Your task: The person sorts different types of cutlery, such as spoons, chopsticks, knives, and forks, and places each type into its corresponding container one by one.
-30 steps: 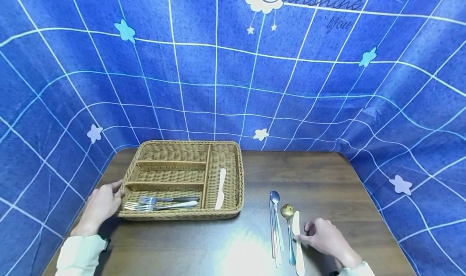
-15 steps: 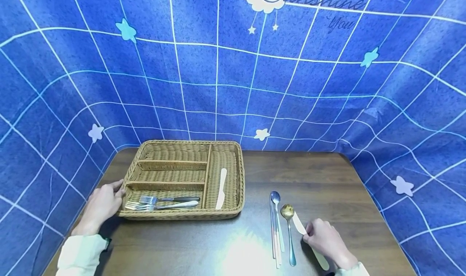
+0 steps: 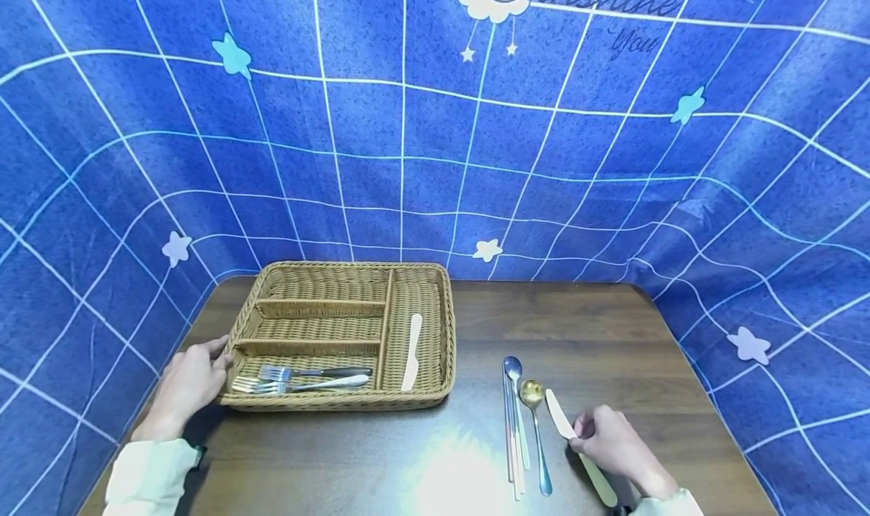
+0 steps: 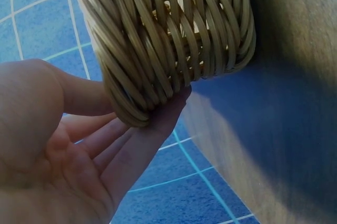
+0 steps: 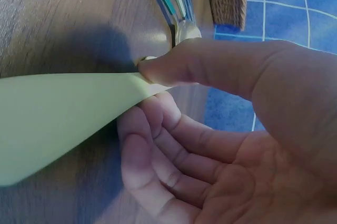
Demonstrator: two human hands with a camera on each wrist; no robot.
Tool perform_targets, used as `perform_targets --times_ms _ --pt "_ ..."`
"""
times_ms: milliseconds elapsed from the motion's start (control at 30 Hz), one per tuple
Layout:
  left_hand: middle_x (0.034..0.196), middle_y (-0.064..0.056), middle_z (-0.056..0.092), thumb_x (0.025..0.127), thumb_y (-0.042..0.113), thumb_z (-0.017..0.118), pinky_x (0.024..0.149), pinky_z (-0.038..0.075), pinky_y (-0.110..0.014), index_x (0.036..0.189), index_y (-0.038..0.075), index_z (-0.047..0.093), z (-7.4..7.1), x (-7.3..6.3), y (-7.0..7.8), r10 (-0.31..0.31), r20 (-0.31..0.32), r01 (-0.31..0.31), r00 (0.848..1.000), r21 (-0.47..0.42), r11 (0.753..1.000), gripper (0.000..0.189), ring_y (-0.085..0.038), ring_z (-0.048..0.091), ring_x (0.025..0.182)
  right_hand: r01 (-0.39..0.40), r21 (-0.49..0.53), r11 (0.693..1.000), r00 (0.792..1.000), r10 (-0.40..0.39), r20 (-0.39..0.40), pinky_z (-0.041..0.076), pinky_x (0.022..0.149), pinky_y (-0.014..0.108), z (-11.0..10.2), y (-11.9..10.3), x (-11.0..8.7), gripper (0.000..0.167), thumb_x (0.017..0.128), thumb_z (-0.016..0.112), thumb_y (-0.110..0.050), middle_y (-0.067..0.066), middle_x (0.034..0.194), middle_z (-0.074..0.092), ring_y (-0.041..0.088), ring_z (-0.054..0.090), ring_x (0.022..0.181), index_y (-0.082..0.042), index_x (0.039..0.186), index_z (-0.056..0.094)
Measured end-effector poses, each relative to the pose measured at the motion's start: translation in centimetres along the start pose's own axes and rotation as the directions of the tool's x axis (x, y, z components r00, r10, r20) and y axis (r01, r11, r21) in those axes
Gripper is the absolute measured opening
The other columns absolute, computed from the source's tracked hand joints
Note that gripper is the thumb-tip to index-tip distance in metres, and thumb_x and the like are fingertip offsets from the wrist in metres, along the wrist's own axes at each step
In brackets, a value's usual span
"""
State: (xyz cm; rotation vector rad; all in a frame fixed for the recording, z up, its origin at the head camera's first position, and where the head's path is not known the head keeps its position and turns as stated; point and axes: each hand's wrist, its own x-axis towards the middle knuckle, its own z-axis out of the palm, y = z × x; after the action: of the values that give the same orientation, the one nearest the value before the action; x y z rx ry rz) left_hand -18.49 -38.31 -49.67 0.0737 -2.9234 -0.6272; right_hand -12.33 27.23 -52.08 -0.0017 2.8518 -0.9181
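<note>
My right hand point(image 3: 612, 444) pinches a cream-coloured knife point(image 3: 598, 484) between thumb and fingers around its middle. In the right wrist view, one broad cream end of that knife point(image 5: 58, 118) fills the left side, with the thumb point(image 5: 174, 66) on top. A gold-bowled spoon point(image 3: 532, 395) lies just left of it on the table. At the left, my left hand point(image 3: 190, 380) grips the edge of a woven cutlery basket point(image 3: 340, 404). The left wrist view has the thumb on one side of the wicker corner point(image 4: 158, 34) and the fingers beneath.
Two forks point(image 3: 333, 382) lie in the basket's front compartment. A white knife point(image 3: 411, 353) lies in its right compartment. A long-handled spoon point(image 3: 513, 369) and chopsticks point(image 3: 508, 433) lie together on the wooden table point(image 3: 578, 319). Blue patterned cloth point(image 3: 435, 161) hangs around the table.
The right hand has taken hold of the cream knife and turned it, its lower end swinging right. The gold-bowled spoon has shifted slightly left. The left hand stays at the basket.
</note>
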Motion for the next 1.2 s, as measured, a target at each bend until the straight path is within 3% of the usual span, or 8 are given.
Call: perform_targets --times_ms 267,600,867,1200 --pt "0.128 -0.044 0.06 0.106 0.014 0.059 0.08 0.05 -0.072 0.144 -0.01 0.059 0.0 0.1 -0.2 -0.009 -0.001 0.009 1.0 0.006 1.0 0.044 -0.069 0.06 0.111 0.011 0.005 1.0 1.0 -0.011 0.009 0.044 0.059 0.025 -0.3 0.4 0.0 0.018 0.073 0.078 -0.004 -0.008 0.065 0.061 0.01 0.054 0.061 -0.015 0.073 0.064" --pt "0.126 -0.043 0.061 0.105 0.012 0.06 0.079 0.05 -0.072 0.142 -0.01 0.06 0.3 -0.1 -0.3 0.003 -0.023 -0.004 1.0 -0.012 1.0 0.043 -0.069 0.061 0.11 0.055 -0.013 0.998 0.998 -0.055 -0.008 0.042 0.061 0.026 -1.2 0.3 0.5 0.019 0.077 0.079 -0.004 -0.009 0.064 0.06 0.008 0.052 0.06 -0.016 0.074 0.064" --pt "0.126 -0.044 0.061 0.104 0.012 0.062 0.078 0.05 -0.072 0.14 -0.01 0.061 0.2 -0.2 -0.3 0.011 -0.034 -0.012 0.999 -0.021 1.0 0.042 -0.069 0.061 0.109 0.07 0.009 0.997 0.997 -0.07 -0.026 0.047 0.065 0.028 -1.5 -0.2 1.3 0.018 0.079 0.081 -0.005 -0.008 0.069 0.067 0.008 0.059 0.066 -0.014 0.079 0.065" --pt "0.129 -0.043 0.06 0.106 0.015 0.06 0.082 0.05 -0.074 0.143 -0.009 0.06 0.1 0.0 -0.3 -0.004 -0.013 0.004 1.0 -0.015 1.0 0.044 -0.069 0.059 0.113 0.137 0.02 0.99 0.986 -0.135 -0.095 0.048 0.063 0.025 -2.0 -1.4 2.0 0.013 0.081 0.074 0.001 -0.007 0.071 0.068 0.006 0.058 0.066 -0.011 0.081 0.071"
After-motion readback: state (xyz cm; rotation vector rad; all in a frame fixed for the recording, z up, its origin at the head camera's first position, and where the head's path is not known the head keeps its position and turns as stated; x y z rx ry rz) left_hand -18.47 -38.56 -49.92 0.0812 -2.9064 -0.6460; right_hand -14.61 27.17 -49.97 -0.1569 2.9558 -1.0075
